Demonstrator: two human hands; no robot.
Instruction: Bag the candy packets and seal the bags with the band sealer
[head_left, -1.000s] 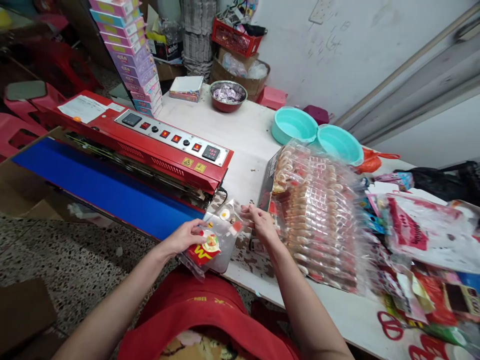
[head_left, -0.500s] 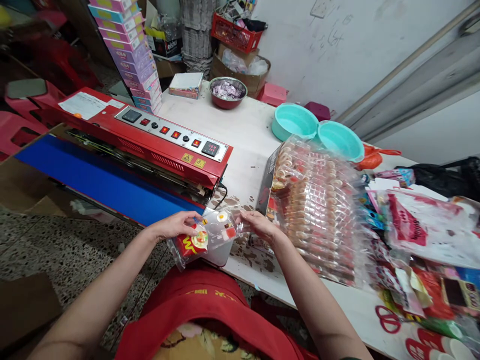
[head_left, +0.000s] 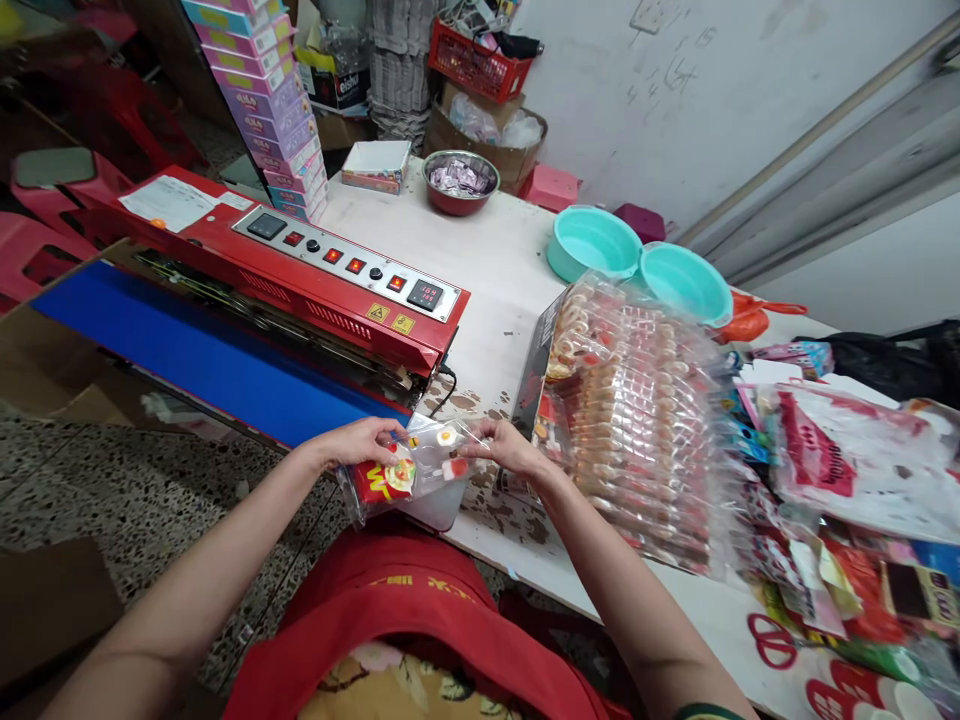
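Between my hands a clear plastic bag (head_left: 429, 475) is stretched out, with a red packet with a yellow mark and small food-shaped pieces, one like a fried egg, inside. My left hand (head_left: 360, 445) pinches its left part near the top edge. At the right end my right hand (head_left: 510, 447) grips the bag with thumb and fingers. Just beyond my left hand lies the blue belt (head_left: 225, 350) of a red sealing machine (head_left: 337, 290). Right of my right hand, a box (head_left: 536, 360) holds many similar filled clear bags (head_left: 637, 430) in a row.
Two turquoise basins (head_left: 596, 245) and a metal bowl of small packets (head_left: 460, 182) stand at the back. Stacked pastel boxes (head_left: 274, 130) rise behind the machine. Red scissors (head_left: 772, 640) and a clutter of packaging (head_left: 847, 570) cover the right side of the table.
The bag's right end has dropped slightly and the bag lies flatter between my hands. Both hands keep their hold, and the view has shifted a little.
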